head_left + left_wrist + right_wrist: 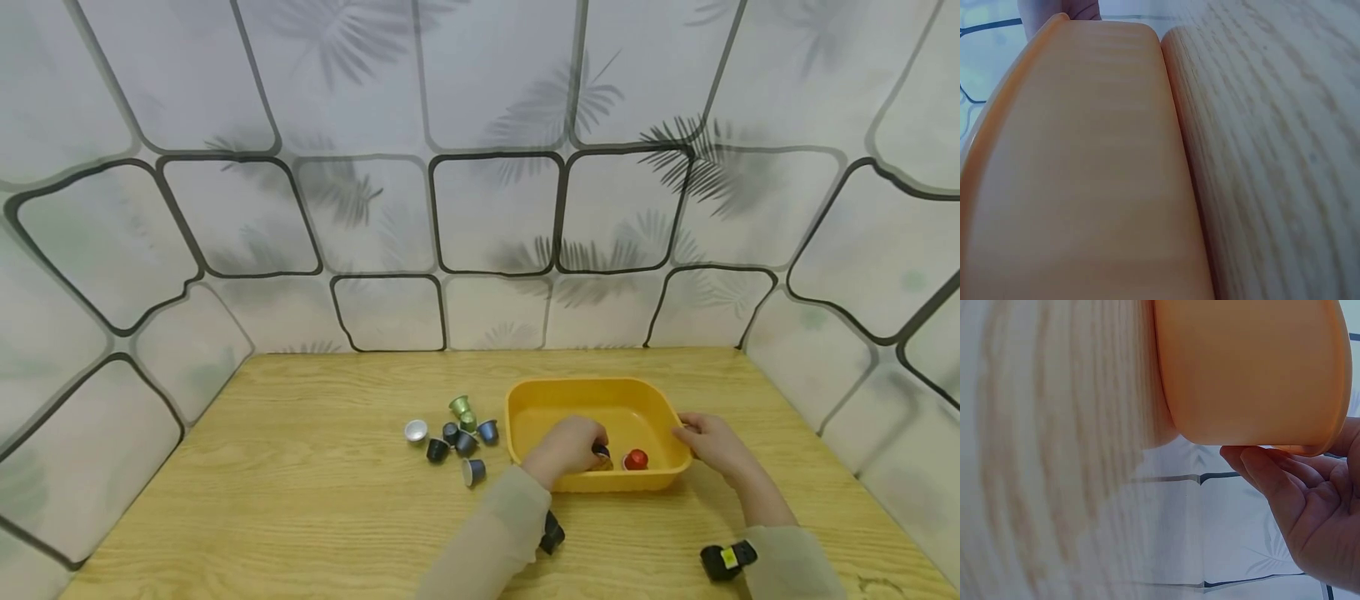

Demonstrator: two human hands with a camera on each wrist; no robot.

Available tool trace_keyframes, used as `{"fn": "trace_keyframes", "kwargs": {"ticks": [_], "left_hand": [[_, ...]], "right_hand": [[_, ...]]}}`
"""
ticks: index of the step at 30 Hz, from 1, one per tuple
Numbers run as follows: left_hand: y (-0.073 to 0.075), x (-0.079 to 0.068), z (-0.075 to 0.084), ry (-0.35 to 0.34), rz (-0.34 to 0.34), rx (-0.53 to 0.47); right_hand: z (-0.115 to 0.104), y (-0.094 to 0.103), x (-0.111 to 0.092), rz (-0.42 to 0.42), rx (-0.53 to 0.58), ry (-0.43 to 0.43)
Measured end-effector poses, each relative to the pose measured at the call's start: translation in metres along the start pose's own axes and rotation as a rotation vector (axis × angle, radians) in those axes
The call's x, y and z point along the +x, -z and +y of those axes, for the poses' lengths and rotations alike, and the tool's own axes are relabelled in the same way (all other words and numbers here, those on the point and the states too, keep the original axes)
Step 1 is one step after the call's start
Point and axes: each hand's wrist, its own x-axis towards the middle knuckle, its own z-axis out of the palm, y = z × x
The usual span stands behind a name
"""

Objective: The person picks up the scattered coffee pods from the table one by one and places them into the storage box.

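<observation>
A yellow tray (536, 400) stands on the wooden table at the right. My left hand (567, 446) reaches over its near left side, fingers curled down at a dark blue coffee capsule (600, 450) inside. Just below that one lies a gold-brown capsule (605, 464), partly covered. A red capsule (636, 459) sits to their right in the tray. At the tray's right end my right hand (712, 446) holds the rim; in the right wrist view its fingertips (1254, 464) press the outer wall, with the thumb over the edge. The tray wall (1097, 156) fills the left wrist view and hides the left fingers.
Left of the tray several capsules lie in a loose group: green (460, 406), black (437, 450), blue (488, 431) and a silver one (416, 431). The wooden table (300, 483) ends at a patterned cloth backdrop (495, 217) behind and on both sides.
</observation>
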Motion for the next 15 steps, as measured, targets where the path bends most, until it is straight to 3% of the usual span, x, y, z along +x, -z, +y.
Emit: {"fn": "trace_keyframes", "kwargs": {"ticks": [15], "left_hand": [[-0.0036,0.0010,-0.0021,0.006,-0.022,-0.003]], "right_hand": [[-0.0023,0.0002,-0.0014,-0.002,-0.003,0.001]]}}
